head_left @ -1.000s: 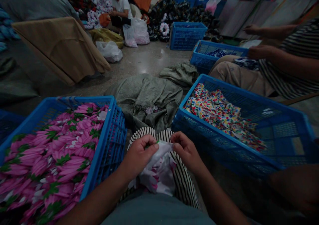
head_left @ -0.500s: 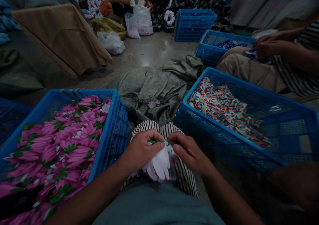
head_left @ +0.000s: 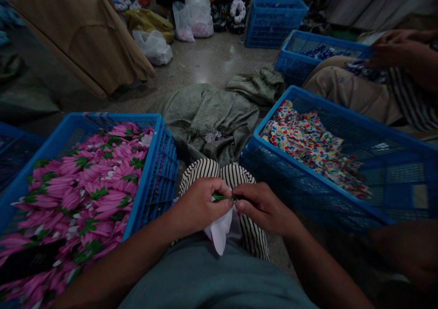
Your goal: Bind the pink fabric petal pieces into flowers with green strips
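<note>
Over my lap, my left hand is closed in a pinch on a fabric flower, whose white petals with pink edges hang down. A green strip at the flower's base shows between the thumb and forefinger. My right hand meets the left one, with thumb and forefinger pinched at the tip of the green part; anything small between those fingertips is hidden. Beneath both hands are my knees in striped trousers. To the left, a blue crate holds many pink flowers with green bases.
On the right, another blue crate contains colourful dotted cloth pieces. A grey-green sack lies on the floor ahead. Beyond the right crate sits a person, hands together. A brown-draped object stands at left; more crates are behind.
The flower has turned so its petals hang narrower and lower. My two hands' fingertips have come together at its green base. The view has shifted slightly.
</note>
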A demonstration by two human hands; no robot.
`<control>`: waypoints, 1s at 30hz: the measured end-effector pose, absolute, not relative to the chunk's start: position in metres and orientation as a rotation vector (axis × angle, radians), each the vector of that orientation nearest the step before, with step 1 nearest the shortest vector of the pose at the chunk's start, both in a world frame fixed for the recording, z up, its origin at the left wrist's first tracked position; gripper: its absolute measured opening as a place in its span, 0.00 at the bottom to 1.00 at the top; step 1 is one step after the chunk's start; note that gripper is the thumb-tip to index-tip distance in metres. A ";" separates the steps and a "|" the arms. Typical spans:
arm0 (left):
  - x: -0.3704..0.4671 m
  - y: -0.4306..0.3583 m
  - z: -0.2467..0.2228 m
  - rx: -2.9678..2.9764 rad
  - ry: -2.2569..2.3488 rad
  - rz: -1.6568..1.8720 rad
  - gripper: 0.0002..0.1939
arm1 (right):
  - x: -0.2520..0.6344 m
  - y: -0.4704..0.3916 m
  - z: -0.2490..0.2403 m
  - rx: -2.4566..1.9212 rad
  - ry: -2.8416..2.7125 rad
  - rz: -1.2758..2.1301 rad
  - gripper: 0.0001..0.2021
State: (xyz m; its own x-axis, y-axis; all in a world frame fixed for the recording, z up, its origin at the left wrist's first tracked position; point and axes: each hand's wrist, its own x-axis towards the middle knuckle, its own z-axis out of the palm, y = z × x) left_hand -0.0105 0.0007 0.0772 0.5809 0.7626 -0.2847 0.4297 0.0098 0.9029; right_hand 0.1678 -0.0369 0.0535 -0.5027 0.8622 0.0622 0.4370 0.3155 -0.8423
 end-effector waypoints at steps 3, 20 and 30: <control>-0.011 0.000 0.077 1.625 1.010 0.336 0.03 | 0.168 -0.037 0.054 -1.147 -2.077 1.095 0.12; -0.013 -0.002 0.074 1.573 0.960 0.422 0.07 | 0.174 -0.036 0.051 -1.145 -2.007 1.230 0.14; -0.009 0.000 0.073 1.558 0.938 0.361 0.05 | 0.174 -0.035 0.049 -1.121 -1.931 1.250 0.13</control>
State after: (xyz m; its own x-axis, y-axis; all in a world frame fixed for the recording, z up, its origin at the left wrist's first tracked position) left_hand -0.0093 -0.0001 0.0730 0.6238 0.7309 -0.2769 0.3572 0.0484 0.9328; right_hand 0.1744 -0.0352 0.0489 -0.4831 0.8753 0.0227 0.3376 0.2102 -0.9175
